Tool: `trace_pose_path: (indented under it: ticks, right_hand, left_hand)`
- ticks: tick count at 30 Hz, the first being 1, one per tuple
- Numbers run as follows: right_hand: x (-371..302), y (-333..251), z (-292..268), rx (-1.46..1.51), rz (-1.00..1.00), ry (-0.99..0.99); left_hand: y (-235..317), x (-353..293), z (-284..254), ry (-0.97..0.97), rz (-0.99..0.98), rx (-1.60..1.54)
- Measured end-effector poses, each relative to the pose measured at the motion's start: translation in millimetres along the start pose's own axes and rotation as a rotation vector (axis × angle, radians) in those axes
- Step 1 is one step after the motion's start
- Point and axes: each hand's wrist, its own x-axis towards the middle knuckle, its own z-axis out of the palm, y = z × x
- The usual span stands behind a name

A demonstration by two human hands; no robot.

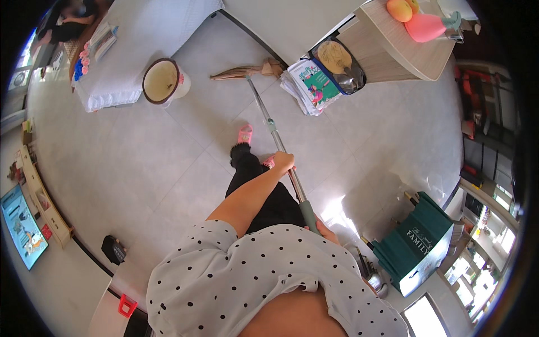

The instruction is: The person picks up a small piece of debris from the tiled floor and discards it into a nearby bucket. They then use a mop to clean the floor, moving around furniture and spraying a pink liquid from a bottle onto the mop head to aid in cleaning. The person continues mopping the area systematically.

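Silver metal gleams along the pole of the mop (274, 132), which I follow through my head feed; a grey-green sleeve (307, 214) covers its near end, and a similar collar sits partway along. Print first: the dark green, box-shaped bag (412, 244) by the floor's right edge carries white lettering, a script line above block capitals. Coloured print also marks the green-and-pink cover of a booklet stack (312, 83), too small for me to read surely.

Just beside that stack, near the floor's far edge, lies the mop's tan head (247, 72), flattened and narrowing to a point at its left. Grey tiles with faint joints make up the floor (337, 123).

I see the left hand (284, 161) wrapped around bare metal and the right hand (325, 230) gripping the sleeve, partly hidden by the polka-dot shirt (241, 269). Beside the white-draped table's (151, 28) right edge stands a round white bucket (182, 87), dark-rimmed.
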Motion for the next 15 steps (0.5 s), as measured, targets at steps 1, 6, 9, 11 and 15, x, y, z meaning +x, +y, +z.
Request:
trace_pose_path:
  ticks: [1,6,9,11,15]
  right_hand:
    - [-5,2,-6,-0.018,-0.001,0.018]
    - [-8,2,-22,-0.300,0.032,0.137]
    - [-19,11,-41,-0.494,0.057,0.207]
    - [-46,19,-47,-0.629,0.075,0.254]
    - [-89,27,-62,-0.850,0.092,0.239]
  left_hand:
    - [-6,-3,1,-0.006,0.024,-0.026]
    - [-60,-12,10,-0.080,-0.099,0.007]
    - [-87,-54,9,-0.198,-0.224,-0.094]
    - [-107,-83,9,-0.189,-0.287,-0.190]
    - [-107,-104,-3,-0.163,-0.188,-0.235]
